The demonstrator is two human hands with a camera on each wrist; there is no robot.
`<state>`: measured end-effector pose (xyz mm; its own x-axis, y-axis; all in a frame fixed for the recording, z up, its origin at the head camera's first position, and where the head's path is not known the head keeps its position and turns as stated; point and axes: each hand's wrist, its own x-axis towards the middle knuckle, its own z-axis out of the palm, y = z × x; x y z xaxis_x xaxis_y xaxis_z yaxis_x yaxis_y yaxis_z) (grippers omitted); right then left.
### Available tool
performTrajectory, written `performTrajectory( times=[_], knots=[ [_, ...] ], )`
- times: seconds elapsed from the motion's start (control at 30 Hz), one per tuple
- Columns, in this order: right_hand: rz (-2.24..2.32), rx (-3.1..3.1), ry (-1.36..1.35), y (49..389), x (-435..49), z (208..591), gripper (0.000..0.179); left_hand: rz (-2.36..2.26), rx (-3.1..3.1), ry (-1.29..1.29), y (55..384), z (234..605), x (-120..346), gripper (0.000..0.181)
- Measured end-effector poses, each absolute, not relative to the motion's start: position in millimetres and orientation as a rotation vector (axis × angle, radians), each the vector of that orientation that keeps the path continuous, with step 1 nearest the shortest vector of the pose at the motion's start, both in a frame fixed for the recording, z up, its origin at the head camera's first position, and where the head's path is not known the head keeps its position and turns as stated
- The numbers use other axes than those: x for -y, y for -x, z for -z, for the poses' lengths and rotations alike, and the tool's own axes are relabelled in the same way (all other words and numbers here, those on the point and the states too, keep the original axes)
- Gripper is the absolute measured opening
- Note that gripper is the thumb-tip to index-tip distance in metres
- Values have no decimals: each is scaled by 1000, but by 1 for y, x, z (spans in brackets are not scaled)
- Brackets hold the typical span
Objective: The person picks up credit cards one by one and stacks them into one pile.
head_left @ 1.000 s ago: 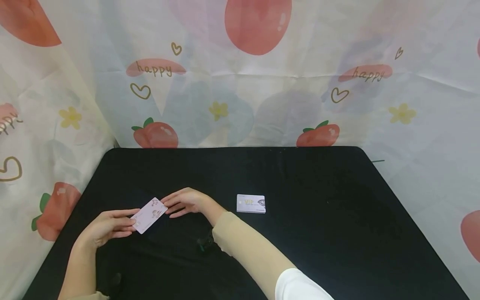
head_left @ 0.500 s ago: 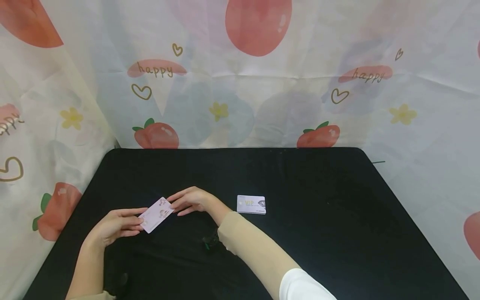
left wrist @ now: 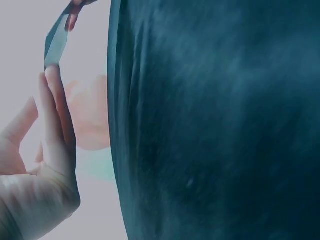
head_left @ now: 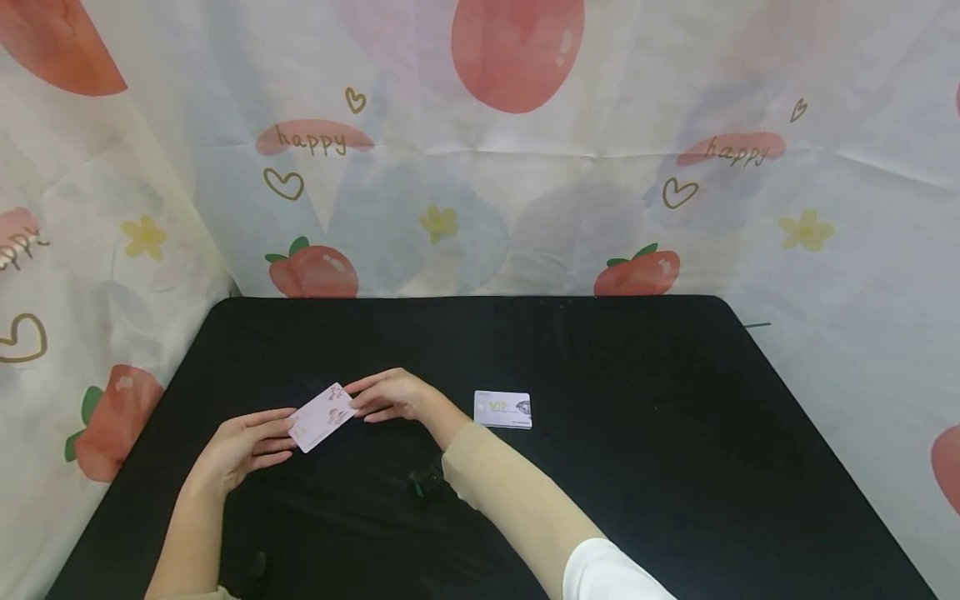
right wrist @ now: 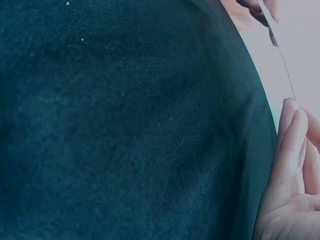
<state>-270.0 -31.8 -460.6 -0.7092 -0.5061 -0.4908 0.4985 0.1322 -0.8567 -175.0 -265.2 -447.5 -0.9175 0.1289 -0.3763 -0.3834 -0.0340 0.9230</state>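
A pale pink card (head_left: 322, 417) with small flower prints is held tilted above the black table, between both hands. My left hand (head_left: 243, 446) pinches its lower left end with the fingertips. At the opposite end, the fingertips of my right hand (head_left: 393, 394) pinch the upper right corner. The left wrist view catches the card (left wrist: 57, 42) nearly edge-on, above the left fingers (left wrist: 55, 100). In the right wrist view it shows as a thin sliver (right wrist: 282, 55) rising from the right fingertips (right wrist: 295, 117).
A white card (head_left: 502, 409) marked VIP lies on the black table (head_left: 675, 433), right of the right hand, apparently atop another card. A printed curtain (head_left: 555, 225) hangs behind the table and along its left side. A dark wrist device (head_left: 427, 482) sits under the right forearm.
Both hands and the pink card have shifted to the right and slightly up in the head view. The grip at both ends persists. The VIP card stays in place.
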Motion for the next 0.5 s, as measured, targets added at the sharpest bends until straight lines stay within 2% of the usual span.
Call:
performTrajectory(
  times=[0.07, 0.27, 0.4, 0.5],
  knots=[
    [1702, -1658, -10, 271, 30, 462, 27, -2063, -1865, 313, 174, 448, 261, 14],
    [1785, -1628, -66, 275, 24, 466, 30, -2160, -1785, 423, 172, 449, 245, 29],
    [1836, -1597, -101, 276, 19, 467, 32, -2270, -1701, 504, 170, 447, 233, 10],
    [1863, -1586, -132, 275, 17, 466, 32, -2333, -1649, 572, 169, 446, 224, 14]
  ],
)
